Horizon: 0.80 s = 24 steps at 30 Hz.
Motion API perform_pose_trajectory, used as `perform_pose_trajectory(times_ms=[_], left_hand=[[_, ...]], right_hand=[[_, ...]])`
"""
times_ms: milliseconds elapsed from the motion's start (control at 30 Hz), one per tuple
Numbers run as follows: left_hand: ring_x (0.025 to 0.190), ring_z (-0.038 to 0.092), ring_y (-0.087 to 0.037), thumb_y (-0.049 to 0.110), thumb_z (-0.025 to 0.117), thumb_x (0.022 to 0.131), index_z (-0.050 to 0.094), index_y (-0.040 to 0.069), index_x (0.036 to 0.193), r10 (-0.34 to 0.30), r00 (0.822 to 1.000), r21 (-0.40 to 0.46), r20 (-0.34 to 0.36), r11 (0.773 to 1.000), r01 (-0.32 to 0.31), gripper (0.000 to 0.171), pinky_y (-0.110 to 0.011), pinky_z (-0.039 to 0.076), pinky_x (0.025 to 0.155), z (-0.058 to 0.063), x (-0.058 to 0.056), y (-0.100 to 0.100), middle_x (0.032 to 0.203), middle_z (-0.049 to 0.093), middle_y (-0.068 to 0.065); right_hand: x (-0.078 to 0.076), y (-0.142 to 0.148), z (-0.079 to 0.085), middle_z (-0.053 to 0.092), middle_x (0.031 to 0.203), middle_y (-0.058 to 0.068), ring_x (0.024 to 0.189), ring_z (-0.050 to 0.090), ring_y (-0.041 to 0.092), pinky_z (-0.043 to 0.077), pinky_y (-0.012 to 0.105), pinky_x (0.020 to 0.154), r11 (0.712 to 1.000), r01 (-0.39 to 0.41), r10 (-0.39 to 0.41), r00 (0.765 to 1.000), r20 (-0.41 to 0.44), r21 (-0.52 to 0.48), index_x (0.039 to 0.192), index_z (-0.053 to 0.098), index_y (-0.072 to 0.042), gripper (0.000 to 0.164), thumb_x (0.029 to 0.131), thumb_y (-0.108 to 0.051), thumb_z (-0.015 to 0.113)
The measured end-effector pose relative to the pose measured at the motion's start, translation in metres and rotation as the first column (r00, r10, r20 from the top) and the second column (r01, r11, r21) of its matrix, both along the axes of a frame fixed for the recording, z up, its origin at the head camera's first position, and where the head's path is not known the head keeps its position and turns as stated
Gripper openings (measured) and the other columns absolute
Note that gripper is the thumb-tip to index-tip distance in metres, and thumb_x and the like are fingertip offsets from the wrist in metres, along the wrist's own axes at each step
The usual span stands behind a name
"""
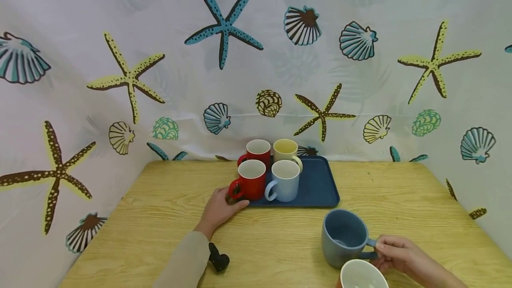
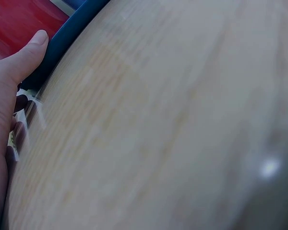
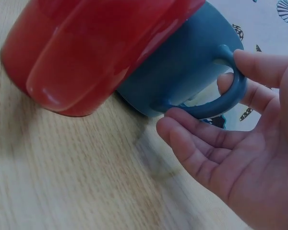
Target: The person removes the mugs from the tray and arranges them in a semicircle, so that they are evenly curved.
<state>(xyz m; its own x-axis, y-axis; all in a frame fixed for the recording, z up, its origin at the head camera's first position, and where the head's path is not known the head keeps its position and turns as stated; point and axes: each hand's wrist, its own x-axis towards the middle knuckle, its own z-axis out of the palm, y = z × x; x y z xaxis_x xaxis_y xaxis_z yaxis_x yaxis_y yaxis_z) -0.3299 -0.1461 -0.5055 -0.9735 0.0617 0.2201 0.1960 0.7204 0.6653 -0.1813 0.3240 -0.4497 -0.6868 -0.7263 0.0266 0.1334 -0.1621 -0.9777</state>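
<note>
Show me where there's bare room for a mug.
Bare: the right part of the tray, beside the light blue mug and yellow mug; the table between left hand and grey-blue mug; table right of the tray. Crowded: the tray's left, with two red mugs too; and near right, around the right hand, grey-blue mug and third red mug.

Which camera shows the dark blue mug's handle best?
The right wrist view: close up, the handle shows large, with its curve clear. The head view shows it smaller, partly hidden by the fingers; the left wrist view doesn't show it.
</note>
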Motion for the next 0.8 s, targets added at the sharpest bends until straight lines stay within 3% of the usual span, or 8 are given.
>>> perform_pose_trajectory(times_ms=[333,800], left_hand=[[0.117,0.046,-0.029,0.066,0.069,0.067,0.061,0.016,0.122,0.002,1.0,-0.005,0.004,1.0,-0.002,0.074,-0.053,0.037,0.096,0.0006,-0.0003,-0.0012,0.12,0.058,-0.007],[0.118,0.045,-0.029,0.066,0.069,0.067,0.06,0.018,0.123,0.007,1.0,-0.002,0.018,1.0,-0.007,0.074,-0.054,0.037,0.096,0.0004,0.0001,-0.0014,0.122,0.056,-0.008]], right_hand=[[-0.0004,-0.005,-0.0023,0.062,0.095,0.002,0.088,0.061,0.013,0.051,0.03,0.08,0.999,-0.036,0.036,0.999,0.02,-0.003,0.101,0.058,-0.001,0.031,0.1,-0.002,0.027],[0.0036,-0.0058,-0.0008,0.057,0.087,-0.004,0.079,0.051,0.007,0.046,0.023,0.073,0.995,-0.004,0.0,0.999,0.041,0.096,0.099,0.059,-0.004,0.027,0.101,-0.007,0.032]])
